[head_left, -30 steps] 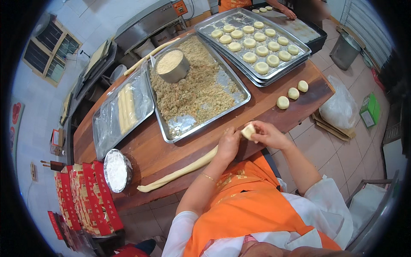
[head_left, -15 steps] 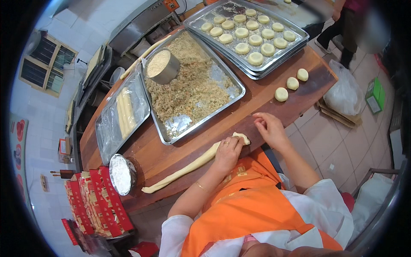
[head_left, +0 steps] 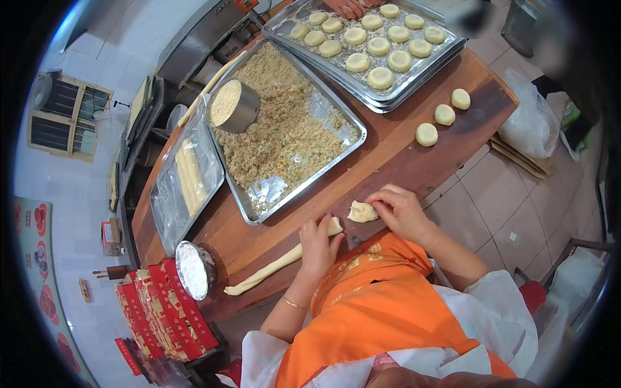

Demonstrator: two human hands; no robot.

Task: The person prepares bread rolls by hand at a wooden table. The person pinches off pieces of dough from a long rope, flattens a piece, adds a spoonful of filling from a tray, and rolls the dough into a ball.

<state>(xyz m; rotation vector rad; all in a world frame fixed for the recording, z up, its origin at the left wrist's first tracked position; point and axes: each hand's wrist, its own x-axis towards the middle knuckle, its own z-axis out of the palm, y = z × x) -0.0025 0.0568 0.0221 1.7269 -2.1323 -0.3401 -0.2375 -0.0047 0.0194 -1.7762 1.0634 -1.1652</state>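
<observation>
A long rope of pale dough (head_left: 270, 269) lies along the near edge of the wooden table. My left hand (head_left: 317, 247) is closed round its right end, and a short stub shows past the fingers. Just to the right, my right hand (head_left: 402, 212) pinches a separate lump of dough (head_left: 362, 212) with a torn, uneven edge. A small gap lies between the lump and the rope's end. Beyond my hands is a metal tray of crumbly filling (head_left: 284, 123), with a metal container of pale grains (head_left: 234, 107) set on it.
Three round dough cakes (head_left: 427, 134) sit at the table's right. Behind them, stacked trays (head_left: 414, 87) carry several floured cakes, with another person's hands (head_left: 349, 8) over the far side. A flour bowl (head_left: 194, 270) and a plastic-covered tray of dough strips (head_left: 169, 210) stand left.
The lump has come apart from the rope's right end. My right hand has moved nearer and now grips the lump; my left has shifted left. Another person's hands have appeared at the far tray.
</observation>
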